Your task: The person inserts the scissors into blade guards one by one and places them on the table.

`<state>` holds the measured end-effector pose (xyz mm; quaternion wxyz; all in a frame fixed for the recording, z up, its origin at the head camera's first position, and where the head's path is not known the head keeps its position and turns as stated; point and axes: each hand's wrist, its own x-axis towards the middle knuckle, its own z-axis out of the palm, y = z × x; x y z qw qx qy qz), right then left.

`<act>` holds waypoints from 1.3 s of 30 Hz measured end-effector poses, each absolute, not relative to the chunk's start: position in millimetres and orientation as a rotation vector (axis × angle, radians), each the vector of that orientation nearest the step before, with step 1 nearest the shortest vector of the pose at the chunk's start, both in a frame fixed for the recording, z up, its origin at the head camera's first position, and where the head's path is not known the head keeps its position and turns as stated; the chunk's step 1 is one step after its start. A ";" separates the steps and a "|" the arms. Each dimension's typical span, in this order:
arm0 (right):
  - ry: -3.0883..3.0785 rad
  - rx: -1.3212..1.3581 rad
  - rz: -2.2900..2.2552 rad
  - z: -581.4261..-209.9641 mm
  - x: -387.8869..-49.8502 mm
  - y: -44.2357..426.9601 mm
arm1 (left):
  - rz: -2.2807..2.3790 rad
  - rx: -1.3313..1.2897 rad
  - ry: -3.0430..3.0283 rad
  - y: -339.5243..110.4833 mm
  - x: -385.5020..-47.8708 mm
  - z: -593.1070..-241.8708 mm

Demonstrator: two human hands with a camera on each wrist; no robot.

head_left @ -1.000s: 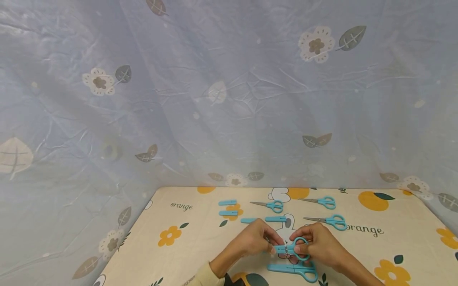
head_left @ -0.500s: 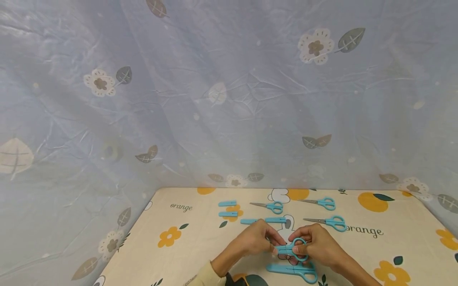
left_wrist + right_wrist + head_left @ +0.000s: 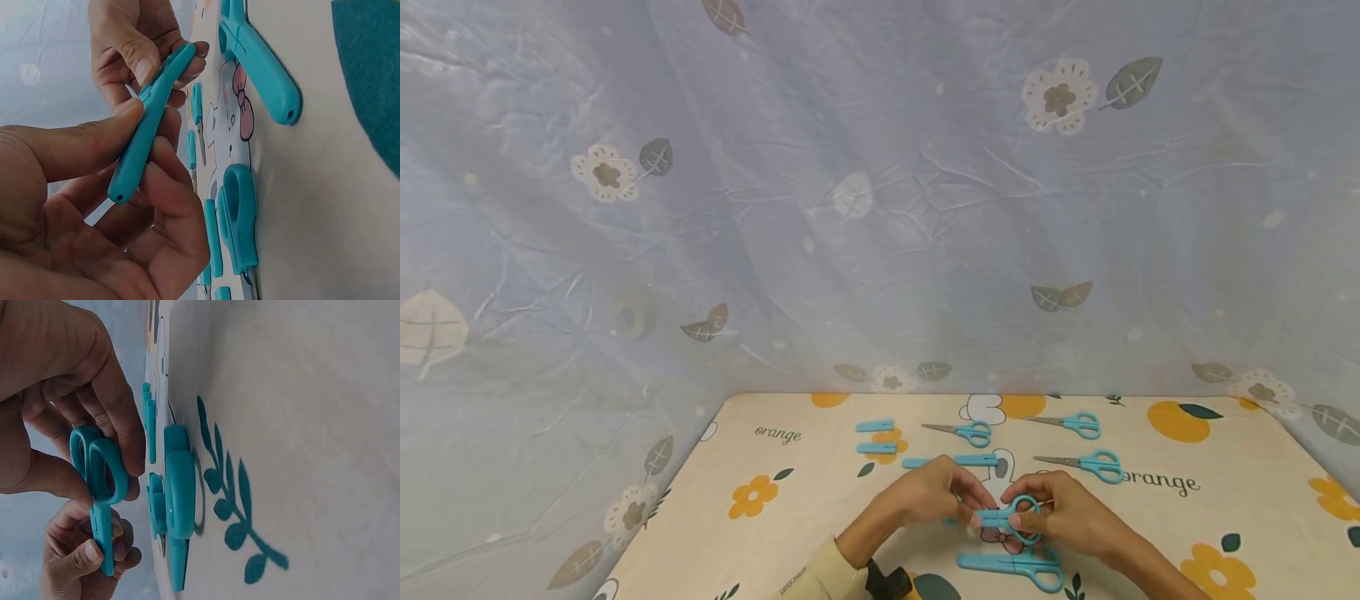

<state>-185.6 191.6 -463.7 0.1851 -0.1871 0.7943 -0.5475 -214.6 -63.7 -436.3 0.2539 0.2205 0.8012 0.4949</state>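
While my left fingers (image 3: 175, 203) pinch a smooth sheath (image 3: 145, 136), right fingers (image 3: 119, 406) grip looped handles (image 3: 120, 464); only the left-wrist view shows its pinhole (image 3: 119, 198).

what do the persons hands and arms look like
The left hand and right hand wear no gloves. A pale yellow sleeve with small, unreadable lettering covers part of the left forearm. The right forearm is bare as far as the head view shows. A black object shows beside the sleeve; whether it is worn is unclear.
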 end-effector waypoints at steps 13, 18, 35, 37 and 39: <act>2.286 -0.420 -1.560 -462.2 -185.8 203.1 | 1.350 0.625 2.183 -54.2 -222.1 -437.6; 2.295 -0.371 -1.574 -462.1 -184.9 209.1 | 1.330 0.637 2.207 -49.2 -222.6 -437.4; 2.421 -0.296 -1.482 -462.0 -178.3 231.8 | 1.191 0.711 2.280 -22.1 -222.7 -445.8; 2.437 -0.282 -1.465 -461.9 -177.2 234.6 | 1.187 0.720 2.270 -18.6 -222.2 -446.3; 2.443 -0.273 -1.458 -462.3 -176.5 237.3 | 1.185 0.736 2.265 -15.4 -221.7 -446.8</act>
